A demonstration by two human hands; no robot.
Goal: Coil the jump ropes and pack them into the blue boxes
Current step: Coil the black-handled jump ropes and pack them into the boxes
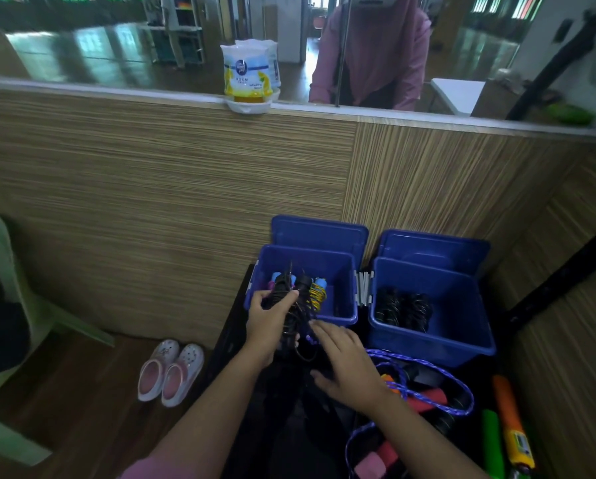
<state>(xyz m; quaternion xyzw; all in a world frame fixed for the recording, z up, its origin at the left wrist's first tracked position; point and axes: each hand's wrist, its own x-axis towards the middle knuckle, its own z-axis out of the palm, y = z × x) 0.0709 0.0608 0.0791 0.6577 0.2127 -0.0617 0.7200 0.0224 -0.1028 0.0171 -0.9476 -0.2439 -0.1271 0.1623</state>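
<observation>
Loose purple jump ropes (424,385) are lying uncoiled nearest, the right hand (348,364) hovering open-fingered, while the left hand (268,323) is gripping a black coiled rope (294,305) at the near rim of the left blue box (344,271), so packing looks partway done, the right blue box (462,305) holding black coils

Both arms reach forward, hands close together.
The left hand (270,321) has its fingers (282,299) and thumb curled, gripping a dark bundle; the right hand (346,366) lies palm down just beside it, fingers straight and slightly spread.
</observation>
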